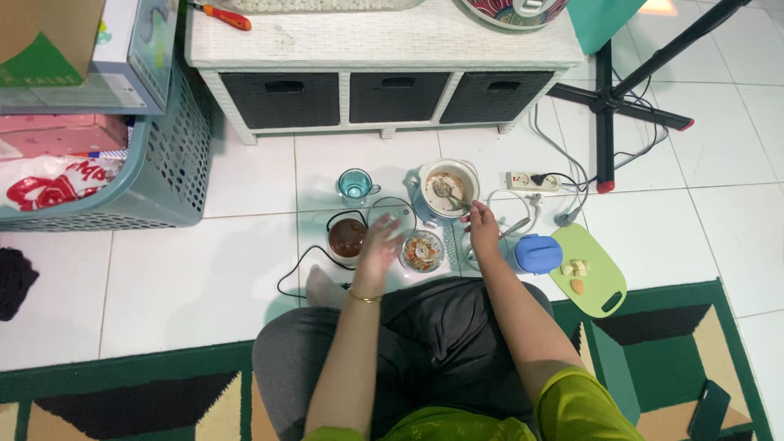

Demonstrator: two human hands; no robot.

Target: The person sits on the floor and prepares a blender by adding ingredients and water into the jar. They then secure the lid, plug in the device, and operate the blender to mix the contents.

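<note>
The right hand (pixel 482 229) pinched a spoon (pixel 452 196) in the far pot (pixel 446 189); the left hand (pixel 380 243) hovered spread left of a small bowl (pixel 422 251).

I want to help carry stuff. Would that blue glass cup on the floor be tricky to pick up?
Probably a little. The blue glass cup looks like see-through glass, so it could break on the hard tile floor. It has a side handle, which should help your grip. It stands upright and looks steady.
</note>
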